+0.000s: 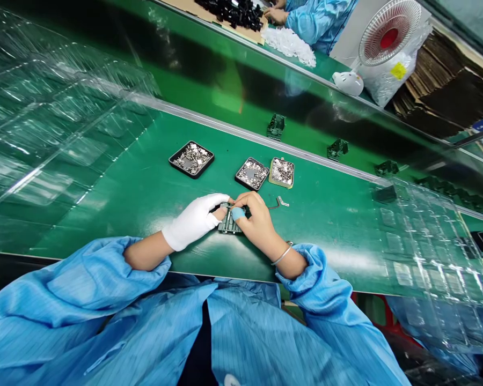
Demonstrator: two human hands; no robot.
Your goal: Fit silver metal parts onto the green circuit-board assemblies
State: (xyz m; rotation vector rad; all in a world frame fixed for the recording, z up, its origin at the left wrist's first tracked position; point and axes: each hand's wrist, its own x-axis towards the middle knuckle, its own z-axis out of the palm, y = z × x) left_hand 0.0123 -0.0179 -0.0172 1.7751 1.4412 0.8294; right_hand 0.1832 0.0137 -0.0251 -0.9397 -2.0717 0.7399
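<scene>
My left hand (195, 219), in a white glove, grips the left side of a small dark ribbed part (227, 222) lying on the green table (145, 193). My right hand (257, 220), bare with a blue finger cot on the thumb, pinches the same part from the right. Both hands have their fingers closed on it. Just beyond lie three small trays of tiny metal pieces: a black tray (191, 158), a second black tray (252, 173) and a tan tray (282, 172). A few loose metal bits (282, 201) lie to the right of my right hand.
Stacks of clear plastic blister trays stand at the left (52, 128) and right (430, 252). Small dark green parts (276, 126) ride the conveyor behind. Another person in blue (314, 19) works across it beside black parts (233, 12). A fan (388, 32) stands at the far right.
</scene>
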